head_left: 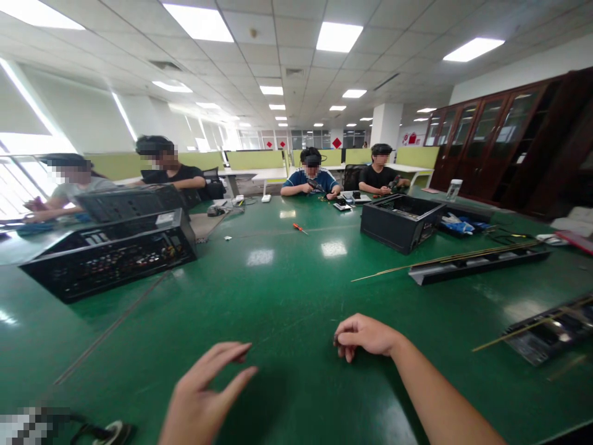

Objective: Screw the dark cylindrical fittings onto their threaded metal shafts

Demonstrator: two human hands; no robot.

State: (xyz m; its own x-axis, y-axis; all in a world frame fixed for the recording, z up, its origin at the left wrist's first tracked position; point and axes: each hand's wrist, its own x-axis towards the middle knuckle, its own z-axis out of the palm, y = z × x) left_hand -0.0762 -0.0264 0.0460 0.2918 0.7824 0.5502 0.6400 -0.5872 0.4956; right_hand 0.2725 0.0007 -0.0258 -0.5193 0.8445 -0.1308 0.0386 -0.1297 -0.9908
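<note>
Green tabletop (278, 290), left hand (202, 390) above — thumb parted, right hand (367, 336) curled

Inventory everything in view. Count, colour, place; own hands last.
Table: 1, green, foreground
Computer cases: at least 2, black, table left and right
Screwdriver: 1, orange handle, mid-table
Metal trays: 2, dark, table right
Rods: several, yellow, table right
Bottle: 1, clear, far right of table
Co-workers: 4, mixed clothing, across table and left
Cabinets: several, dark brown, right wall
Partitions: several, yellow-green, background
Lights: several, white, ceiling
Small clutter: uncounted, mixed, around table
Left hand: 1, bare, lower centre-left, open
Right hand: 1, bare, lower centre-right, curled
</note>
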